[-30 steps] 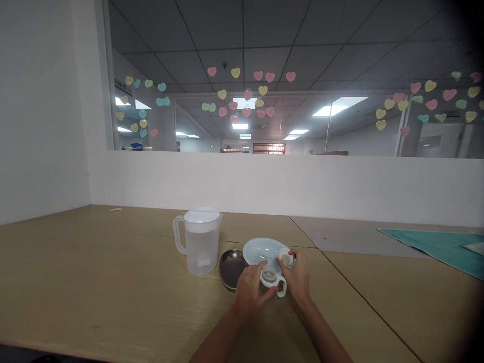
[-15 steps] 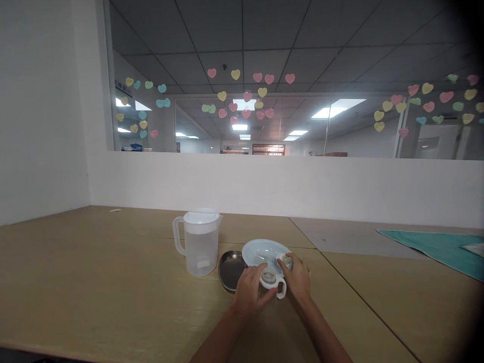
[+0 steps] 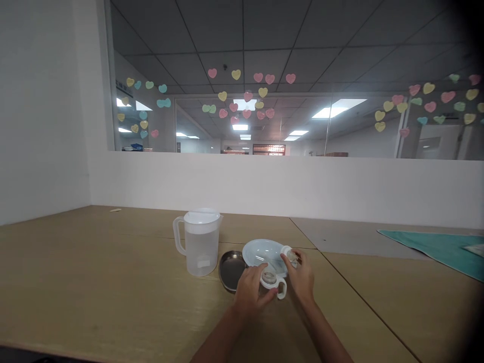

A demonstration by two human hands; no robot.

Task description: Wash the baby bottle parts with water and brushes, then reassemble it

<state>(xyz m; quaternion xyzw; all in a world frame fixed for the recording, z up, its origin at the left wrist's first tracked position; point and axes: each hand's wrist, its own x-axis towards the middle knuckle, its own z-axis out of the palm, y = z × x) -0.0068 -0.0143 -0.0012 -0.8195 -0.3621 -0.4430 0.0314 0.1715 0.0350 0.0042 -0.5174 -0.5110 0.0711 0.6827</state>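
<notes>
My left hand [image 3: 249, 288] is wrapped round the side of a small white-rimmed jar [image 3: 269, 278] with a white handle at its right. In my right hand [image 3: 301, 272] is a small white lid [image 3: 288, 252], pinched between thumb and fingers over the right edge of a pale blue plate [image 3: 260, 248]. The plate lies just behind the jar. A dark metal dish [image 3: 231, 269] sits left of the jar, partly behind my left hand. Further left stands a translucent lidded pitcher [image 3: 202, 247] with its handle to the left.
The objects stand on a wooden table [image 3: 113, 282]. A teal cloth [image 3: 427, 244] lies at the right. Behind the table is a white wall [image 3: 227, 181] below a window with heart-shaped notes. A small pale scrap [image 3: 115, 209] lies at the back left.
My right hand has moved slightly right and up with the lid, away from the jar. My left hand stays on the jar.
</notes>
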